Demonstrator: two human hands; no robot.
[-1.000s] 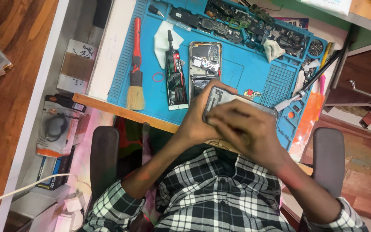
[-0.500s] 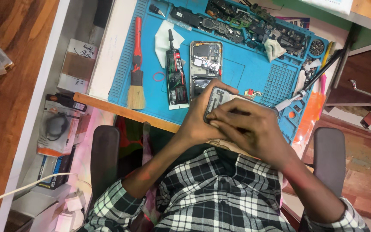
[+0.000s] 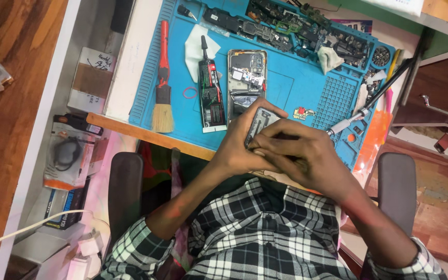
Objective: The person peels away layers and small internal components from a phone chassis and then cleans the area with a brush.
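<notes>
My left hand and my right hand are clasped together over the near edge of the blue work mat, both gripping a small grey phone part that shows only at its upper end between the fingers. Just beyond the hands lies an opened phone with its insides showing. A small circuit piece rests on the mat to the right of the hands.
A black glue tube, a red-handled brush and a white cloth lie on the mat's left. Phone parts line the far edge. Tweezers lie at right. Chair armrests flank my body.
Both hands stayed clasped on the phone part; the fingers have shifted slightly over it, with my right hand covering more of it.
</notes>
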